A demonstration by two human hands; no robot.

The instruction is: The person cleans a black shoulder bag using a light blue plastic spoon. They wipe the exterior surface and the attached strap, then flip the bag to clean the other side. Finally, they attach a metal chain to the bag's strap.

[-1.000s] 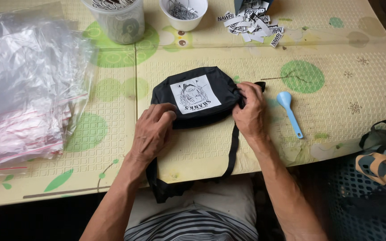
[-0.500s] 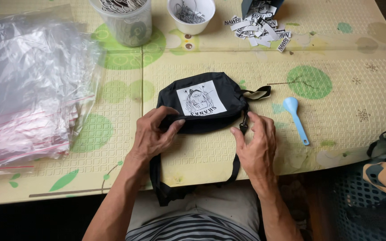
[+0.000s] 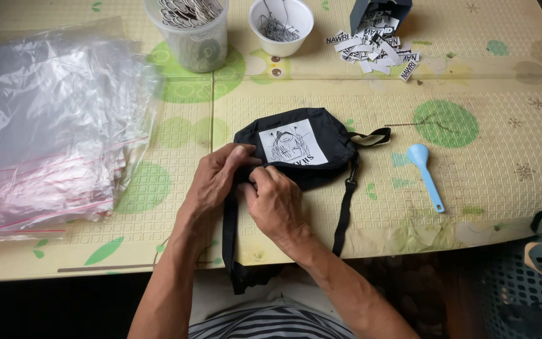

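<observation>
Pinching the near left edge of a small black pouch (image 3: 321, 141) with both hands, I have my left hand (image 3: 217, 179) curled over its corner, thumb laid along the top of the fabric, and my right hand (image 3: 277, 204) just beside it, fingers closed on the same edge so the two hands touch. The pouch lies flat on the pale yellow-green mat (image 3: 484, 169) directly in front of me, its white printed patch (image 3: 293, 143) facing up. Its black strap (image 3: 345, 210) runs down from the right corner over the table's edge toward my lap.

To my left sits a stack of clear plastic bags (image 3: 51, 132). At the far side stand a clear plastic tub (image 3: 192, 31) and a white cup (image 3: 281, 25), each holding small items I cannot make out. Further right, a scatter of small printed labels (image 3: 374, 47) spills from a dark box (image 3: 377, 12). A light blue plastic spoon (image 3: 426, 172) lies right of the pouch, well apart from it.
</observation>
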